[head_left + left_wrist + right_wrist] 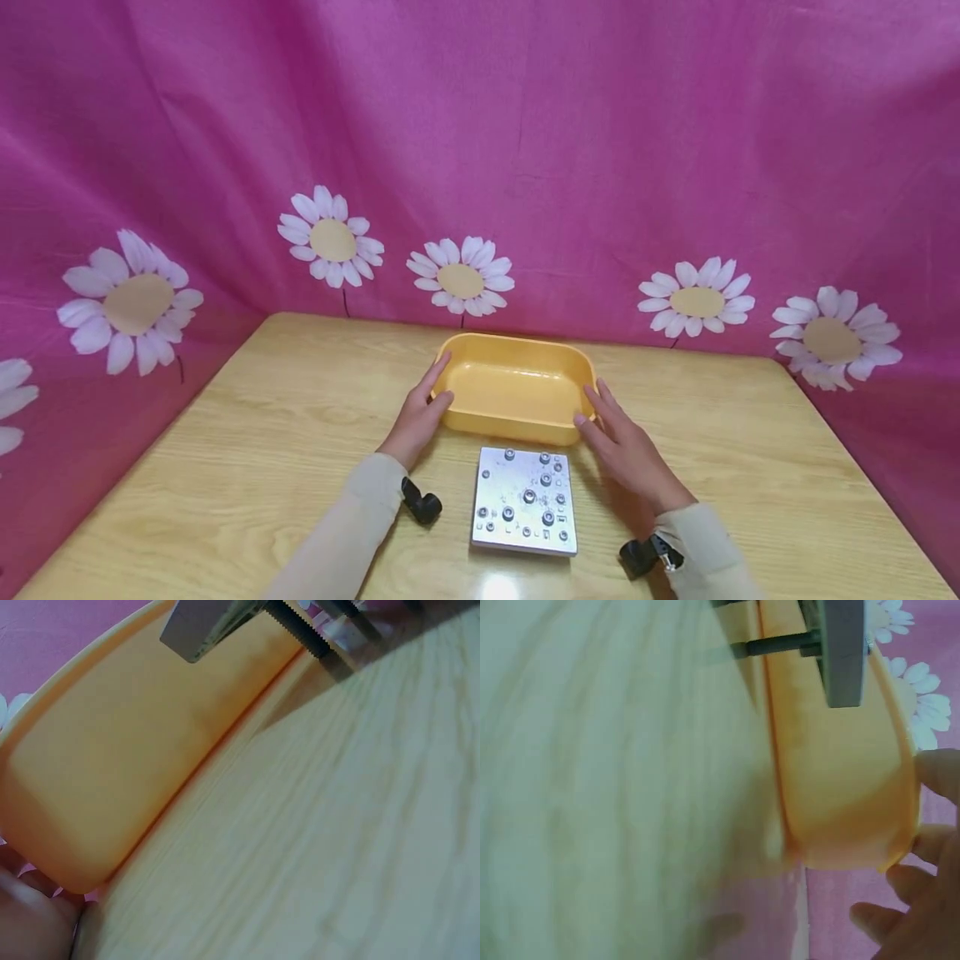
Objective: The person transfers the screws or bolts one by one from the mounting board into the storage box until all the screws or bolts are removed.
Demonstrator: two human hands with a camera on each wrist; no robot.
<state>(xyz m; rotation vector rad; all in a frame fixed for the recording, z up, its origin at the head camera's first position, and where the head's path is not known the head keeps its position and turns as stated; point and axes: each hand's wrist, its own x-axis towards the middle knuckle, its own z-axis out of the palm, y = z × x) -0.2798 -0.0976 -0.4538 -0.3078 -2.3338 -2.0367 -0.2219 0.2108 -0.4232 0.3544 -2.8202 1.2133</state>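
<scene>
A yellow plastic basin (517, 429), rectangular with rounded corners, sits on the wooden table. My left hand (416, 417) holds its left end, thumb at the near corner of the rim and fingers along the side. At the opposite end my right hand (630, 454) grips the rim; the right wrist view shows the thumb against the rim and fingers around the basin's end wall (847, 817). Just in front of the basin is a square metal plate (517, 533) set with several bolts. Bolt shanks (296, 628) stick out beneath it in the left wrist view.
The light wooden table (247, 467) reaches back to a pink curtain (570, 167) printed with white daisies, which also hangs along both sides. A black wrist camera (423, 507) is strapped at the left cuff, another wrist camera (637, 560) at the right.
</scene>
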